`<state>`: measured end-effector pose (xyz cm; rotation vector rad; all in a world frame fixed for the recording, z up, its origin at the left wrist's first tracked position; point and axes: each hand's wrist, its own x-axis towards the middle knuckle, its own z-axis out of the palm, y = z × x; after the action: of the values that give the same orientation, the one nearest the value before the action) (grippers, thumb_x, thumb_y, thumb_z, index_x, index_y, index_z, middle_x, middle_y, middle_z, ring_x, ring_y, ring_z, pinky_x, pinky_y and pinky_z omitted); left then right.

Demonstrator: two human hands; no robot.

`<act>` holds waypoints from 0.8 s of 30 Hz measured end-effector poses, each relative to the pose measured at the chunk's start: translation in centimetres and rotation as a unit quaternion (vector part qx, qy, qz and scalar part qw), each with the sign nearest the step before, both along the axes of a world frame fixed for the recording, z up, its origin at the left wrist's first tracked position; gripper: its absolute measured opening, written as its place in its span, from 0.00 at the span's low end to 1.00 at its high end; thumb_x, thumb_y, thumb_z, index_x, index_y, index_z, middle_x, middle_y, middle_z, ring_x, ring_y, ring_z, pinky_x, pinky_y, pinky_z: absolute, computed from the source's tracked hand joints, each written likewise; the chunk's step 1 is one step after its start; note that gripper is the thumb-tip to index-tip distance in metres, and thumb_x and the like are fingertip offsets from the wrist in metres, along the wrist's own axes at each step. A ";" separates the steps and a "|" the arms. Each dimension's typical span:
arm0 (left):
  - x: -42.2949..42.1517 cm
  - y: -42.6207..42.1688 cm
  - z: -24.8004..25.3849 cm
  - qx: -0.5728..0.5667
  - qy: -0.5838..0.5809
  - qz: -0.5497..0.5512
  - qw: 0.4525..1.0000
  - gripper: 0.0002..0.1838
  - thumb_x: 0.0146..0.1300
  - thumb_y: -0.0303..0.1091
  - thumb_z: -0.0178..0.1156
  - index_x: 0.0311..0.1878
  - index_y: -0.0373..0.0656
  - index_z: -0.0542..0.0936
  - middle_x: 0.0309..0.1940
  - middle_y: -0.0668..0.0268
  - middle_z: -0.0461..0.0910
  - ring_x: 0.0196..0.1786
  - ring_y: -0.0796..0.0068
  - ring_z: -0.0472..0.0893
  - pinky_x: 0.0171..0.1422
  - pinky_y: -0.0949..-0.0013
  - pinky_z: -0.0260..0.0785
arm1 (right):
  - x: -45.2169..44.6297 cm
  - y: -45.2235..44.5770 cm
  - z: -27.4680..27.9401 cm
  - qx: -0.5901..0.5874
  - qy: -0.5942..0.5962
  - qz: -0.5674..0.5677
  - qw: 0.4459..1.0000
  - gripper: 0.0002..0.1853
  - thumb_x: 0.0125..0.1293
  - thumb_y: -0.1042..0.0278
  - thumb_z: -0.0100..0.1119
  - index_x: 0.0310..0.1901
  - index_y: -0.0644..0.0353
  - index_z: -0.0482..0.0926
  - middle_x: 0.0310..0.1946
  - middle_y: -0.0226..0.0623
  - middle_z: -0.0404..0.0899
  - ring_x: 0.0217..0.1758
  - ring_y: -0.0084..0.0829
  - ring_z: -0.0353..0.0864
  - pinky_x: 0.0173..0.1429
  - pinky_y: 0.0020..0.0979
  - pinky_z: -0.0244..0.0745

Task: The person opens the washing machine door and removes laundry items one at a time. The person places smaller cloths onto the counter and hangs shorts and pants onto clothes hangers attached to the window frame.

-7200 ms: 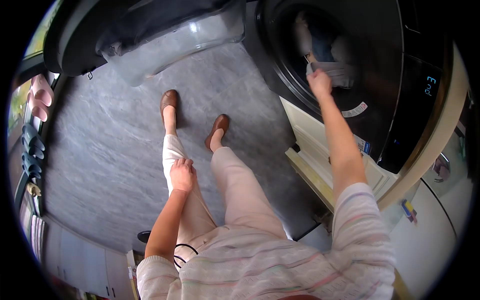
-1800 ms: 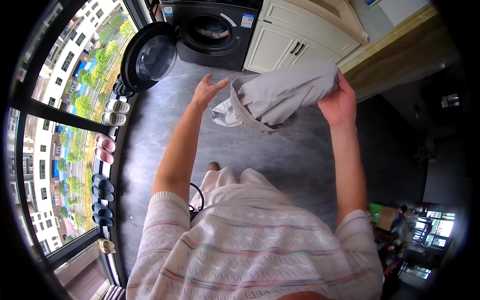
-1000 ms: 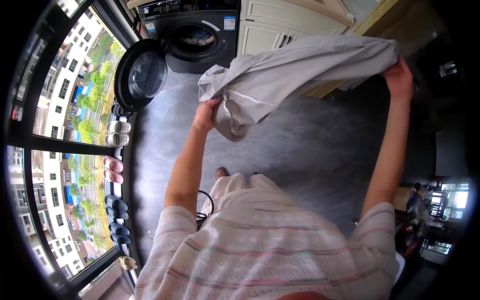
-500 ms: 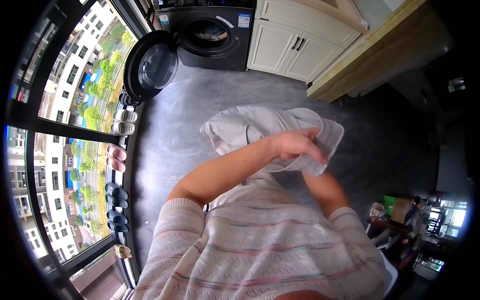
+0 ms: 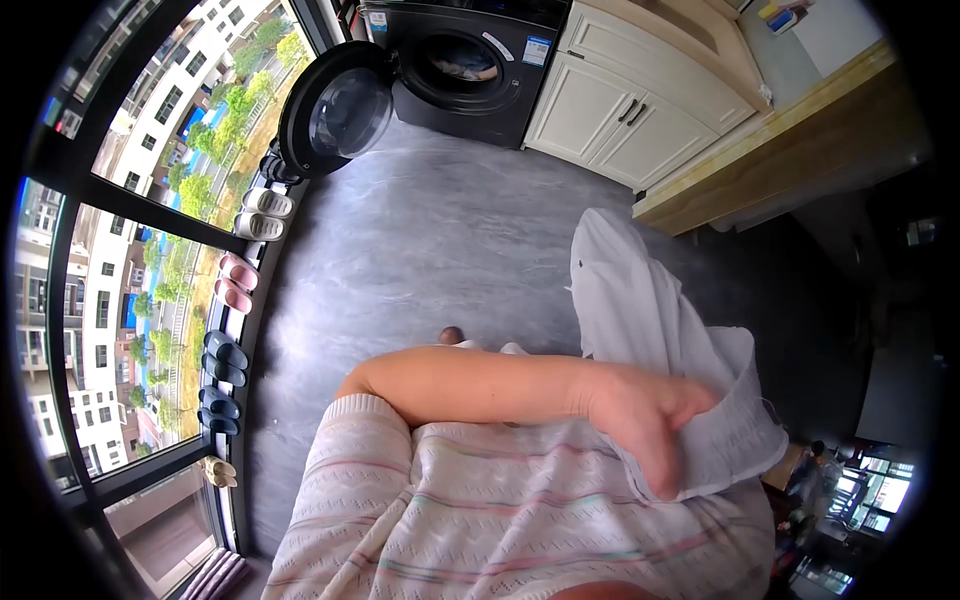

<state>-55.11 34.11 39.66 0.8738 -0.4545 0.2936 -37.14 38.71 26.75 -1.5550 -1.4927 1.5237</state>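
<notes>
My left hand [image 5: 645, 415] reaches across my body to the right. Its fingers are tucked into the wide opening of a pale grey garment [image 5: 655, 310], with the thumb pointing down along its edge. The cloth bunches around the hand, and the rest of it hangs out over the floor. A lighter, mesh-like lining shows near the opening [image 5: 745, 430]. My right hand is hidden behind the garment, so its fingers do not show.
Ahead stands a black washing machine [image 5: 420, 110] with laundry inside and its round door [image 5: 340, 110] swung open. A white cabinet [image 5: 640, 110] is beside it. Several pairs of slippers [image 5: 225, 360] line the window ledge at left. A wooden-edged counter [image 5: 780, 140] juts in at right.
The garment and my left hand have moved right and closer to my body. My right forearm, visible before, is now hidden. The view has shifted slightly.
</notes>
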 end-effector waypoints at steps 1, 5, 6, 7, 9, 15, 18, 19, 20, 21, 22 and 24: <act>-0.4 0.1 0.4 -0.010 0.011 -0.019 1.000 0.27 0.44 0.21 0.68 0.49 0.27 0.70 0.41 0.64 0.77 0.42 0.80 0.74 0.43 0.76 0.69 | 0.1 0.0 0.1 0.001 -0.003 -0.001 1.000 0.16 0.63 0.69 0.50 0.52 0.66 0.71 0.44 0.41 0.77 0.48 0.28 0.76 0.52 0.30 0.71; 0.0 0.0 0.4 0.002 -0.004 -0.017 1.000 0.26 0.43 0.22 0.68 0.48 0.27 0.71 0.40 0.64 0.77 0.42 0.80 0.73 0.43 0.76 0.69 | 1.0 -0.2 0.5 -0.002 -0.008 -0.012 1.000 0.17 0.63 0.69 0.50 0.52 0.66 0.70 0.45 0.41 0.77 0.49 0.29 0.75 0.52 0.30 0.71; 0.1 -0.1 0.3 0.007 0.001 -0.015 1.000 0.26 0.43 0.23 0.68 0.48 0.27 0.71 0.40 0.64 0.77 0.42 0.80 0.74 0.43 0.76 0.69 | 1.5 -0.3 0.5 -0.004 -0.013 -0.016 1.000 0.17 0.63 0.69 0.50 0.52 0.66 0.70 0.45 0.41 0.77 0.50 0.29 0.75 0.52 0.30 0.71; 0.3 -0.4 0.1 0.010 0.005 -0.015 1.000 0.26 0.43 0.23 0.68 0.48 0.27 0.71 0.40 0.64 0.77 0.42 0.80 0.74 0.43 0.76 0.69 | 2.0 -0.5 0.6 -0.007 -0.020 -0.020 1.000 0.17 0.63 0.69 0.50 0.53 0.66 0.70 0.46 0.41 0.77 0.50 0.29 0.75 0.53 0.30 0.71; 0.2 -0.6 0.2 0.025 0.003 -0.018 1.000 0.26 0.43 0.23 0.68 0.47 0.27 0.72 0.40 0.64 0.78 0.42 0.80 0.74 0.42 0.76 0.69 | 3.0 -0.6 0.2 -0.012 -0.040 -0.024 0.999 0.17 0.63 0.69 0.50 0.53 0.66 0.70 0.46 0.41 0.76 0.51 0.29 0.74 0.53 0.30 0.70; -0.6 0.2 0.5 -0.018 0.037 0.006 0.999 0.22 0.50 0.29 0.67 0.46 0.28 0.74 0.39 0.66 0.78 0.40 0.82 0.74 0.41 0.77 0.69 | 4.4 0.0 0.6 0.025 -0.165 -0.006 0.986 0.18 0.63 0.69 0.50 0.54 0.66 0.69 0.47 0.41 0.76 0.52 0.29 0.73 0.54 0.31 0.70; -1.4 3.1 -1.7 0.007 0.192 0.165 0.967 0.20 0.57 0.36 0.63 0.46 0.29 0.75 0.36 0.68 0.79 0.39 0.84 0.75 0.39 0.77 0.70 | -1.1 0.8 2.2 0.083 -0.033 0.005 0.996 0.18 0.63 0.69 0.50 0.54 0.66 0.69 0.48 0.42 0.75 0.53 0.30 0.73 0.54 0.31 0.70; -2.5 5.7 -3.9 -0.034 0.242 0.207 0.947 0.19 0.58 0.37 0.61 0.45 0.30 0.76 0.37 0.66 0.79 0.38 0.81 0.77 0.38 0.76 0.71 | -4.0 1.1 2.4 0.073 0.021 0.036 0.996 0.18 0.63 0.69 0.50 0.54 0.66 0.69 0.48 0.42 0.75 0.53 0.30 0.73 0.55 0.31 0.69; -3.6 8.3 -6.2 -0.079 0.289 0.251 0.921 0.18 0.60 0.37 0.60 0.45 0.31 0.76 0.37 0.64 0.80 0.36 0.78 0.79 0.37 0.76 0.73 | -6.6 1.6 1.9 0.070 0.050 0.073 0.994 0.18 0.63 0.69 0.50 0.54 0.66 0.69 0.49 0.42 0.75 0.54 0.30 0.72 0.55 0.31 0.69; -4.7 10.9 -8.4 -0.123 0.331 0.293 0.888 0.17 0.61 0.38 0.58 0.45 0.32 0.77 0.38 0.62 0.80 0.35 0.75 0.80 0.36 0.75 0.75 | -8.8 2.6 0.9 0.083 0.044 0.102 0.990 0.18 0.63 0.69 0.50 0.54 0.66 0.69 0.49 0.42 0.75 0.54 0.30 0.72 0.55 0.31 0.69; -7.5 12.1 -8.4 -0.203 0.324 0.377 0.844 0.17 0.62 0.36 0.55 0.46 0.30 0.75 0.40 0.58 0.79 0.38 0.71 0.81 0.42 0.69 0.77 | -10.2 3.8 -0.5 0.109 0.012 0.122 0.986 0.18 0.63 0.69 0.50 0.54 0.66 0.69 0.49 0.42 0.75 0.54 0.30 0.72 0.55 0.32 0.69; -13.7 14.4 -11.1 -0.293 0.314 0.456 0.779 0.14 0.65 0.33 0.51 0.47 0.31 0.73 0.42 0.57 0.79 0.41 0.68 0.80 0.49 0.65 0.75 | -9.5 4.0 -1.0 0.176 -0.047 0.168 0.969 0.19 0.63 0.69 0.50 0.55 0.67 0.68 0.49 0.42 0.75 0.55 0.30 0.72 0.56 0.32 0.69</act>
<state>-68.78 48.55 28.52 0.4571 0.7196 0.9408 -46.63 42.73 25.72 -1.2261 -2.0355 1.2718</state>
